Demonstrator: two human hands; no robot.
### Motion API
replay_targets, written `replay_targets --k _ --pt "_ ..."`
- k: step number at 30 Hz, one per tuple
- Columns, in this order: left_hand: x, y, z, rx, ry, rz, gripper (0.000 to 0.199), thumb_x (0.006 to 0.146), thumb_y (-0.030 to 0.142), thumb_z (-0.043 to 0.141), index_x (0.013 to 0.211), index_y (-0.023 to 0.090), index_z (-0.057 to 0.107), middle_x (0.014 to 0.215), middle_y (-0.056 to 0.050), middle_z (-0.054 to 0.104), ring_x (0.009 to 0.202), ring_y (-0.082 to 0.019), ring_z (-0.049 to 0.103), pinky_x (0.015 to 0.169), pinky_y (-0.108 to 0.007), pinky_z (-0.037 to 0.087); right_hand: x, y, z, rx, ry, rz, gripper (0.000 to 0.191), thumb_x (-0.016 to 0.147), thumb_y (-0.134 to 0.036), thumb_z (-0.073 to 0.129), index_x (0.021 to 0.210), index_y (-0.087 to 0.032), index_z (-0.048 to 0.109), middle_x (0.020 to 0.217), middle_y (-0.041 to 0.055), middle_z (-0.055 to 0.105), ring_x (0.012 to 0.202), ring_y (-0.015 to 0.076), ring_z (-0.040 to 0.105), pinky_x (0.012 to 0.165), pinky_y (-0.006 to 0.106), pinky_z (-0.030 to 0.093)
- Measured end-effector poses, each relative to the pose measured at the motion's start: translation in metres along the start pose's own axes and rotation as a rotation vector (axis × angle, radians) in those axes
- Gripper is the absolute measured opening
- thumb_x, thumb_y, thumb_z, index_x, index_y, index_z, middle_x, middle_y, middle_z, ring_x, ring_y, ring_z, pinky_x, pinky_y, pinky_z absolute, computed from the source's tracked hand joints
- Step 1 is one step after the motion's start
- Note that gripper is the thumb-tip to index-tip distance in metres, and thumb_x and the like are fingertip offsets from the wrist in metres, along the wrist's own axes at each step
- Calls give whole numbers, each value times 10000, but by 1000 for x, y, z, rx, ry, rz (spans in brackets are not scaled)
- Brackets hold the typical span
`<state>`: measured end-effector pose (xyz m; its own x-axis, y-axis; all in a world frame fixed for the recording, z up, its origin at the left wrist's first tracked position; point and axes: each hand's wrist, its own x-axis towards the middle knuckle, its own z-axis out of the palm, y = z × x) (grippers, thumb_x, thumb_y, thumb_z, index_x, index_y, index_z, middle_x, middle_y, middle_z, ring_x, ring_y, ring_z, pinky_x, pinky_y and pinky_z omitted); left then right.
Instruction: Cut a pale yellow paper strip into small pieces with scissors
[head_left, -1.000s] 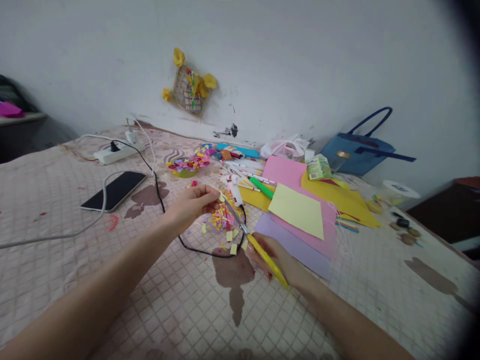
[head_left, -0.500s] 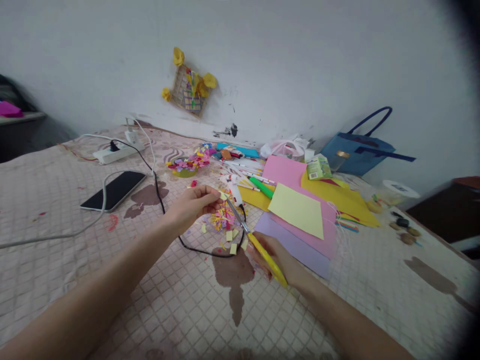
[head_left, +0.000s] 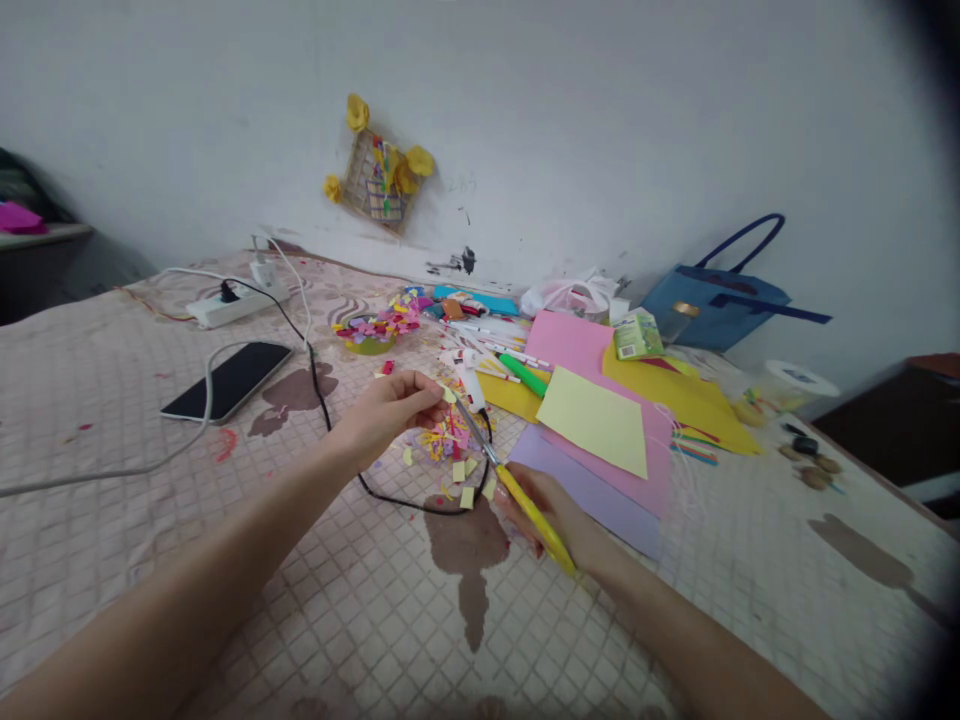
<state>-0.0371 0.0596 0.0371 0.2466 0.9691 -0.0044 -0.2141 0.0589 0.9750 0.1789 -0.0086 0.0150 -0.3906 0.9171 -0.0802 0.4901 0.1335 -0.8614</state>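
Note:
Between its thumb and fingertips my left hand [head_left: 397, 408] pinches a small pale yellow paper piece [head_left: 448, 395]. My right hand [head_left: 544, 515] is closed around the yellow handles of a pair of scissors [head_left: 517, 492], whose blades point up and left, with their tips by the paper piece. Whether the blades touch the paper is too small to tell. Below the tips lies a heap of pink and yellow paper scraps [head_left: 442, 440]. Several pale yellow squares [head_left: 466, 497] are scattered in front of it.
A white glue gun [head_left: 469, 380] with a black cable lies just behind the scraps. Coloured sheets [head_left: 592, 420] are stacked to the right. At left are a phone [head_left: 229, 382] and a power strip [head_left: 238, 304]. A blue bag [head_left: 720, 300] stands at the back right.
The small paper piece has shifted and turned slightly at the scissor tips. Both hands are nearly where they were.

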Motion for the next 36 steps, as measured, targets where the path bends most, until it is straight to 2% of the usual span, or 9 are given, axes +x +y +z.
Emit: replay_targets --k 8,18,26,36 --pt "-2 1 2 8 22 4 157 707 256 670 716 136 569 664 -2 630 589 -81 573 612 -227 458 -1 -5 0 42 10 34 355 764 -514 514 664 -190 406 507 -62 356 437 63 322 375 182 279" --pt "-2 3 2 135 -5 43 167 724 276 651 721 136 560 654 -3 626 577 -85 576 589 -220 460 0 -4 -2 25 -5 11 277 749 -418 524 677 -191 382 555 -60 369 455 61 339 389 184 296" --pt "-2 2 2 129 -5 52 188 730 311 649 733 142 567 677 -11 635 594 -91 578 593 -223 464 0 -3 0 81 1 53 321 753 -469 537 673 -194 392 505 -74 334 440 62 324 390 180 292" --pt "-4 2 5 87 -52 -30 183 703 283 678 705 135 570 683 -26 648 600 -94 594 594 -223 467 0 -6 -1 122 16 82 310 753 -475 522 679 -184 444 524 -57 369 452 67 345 391 175 287"
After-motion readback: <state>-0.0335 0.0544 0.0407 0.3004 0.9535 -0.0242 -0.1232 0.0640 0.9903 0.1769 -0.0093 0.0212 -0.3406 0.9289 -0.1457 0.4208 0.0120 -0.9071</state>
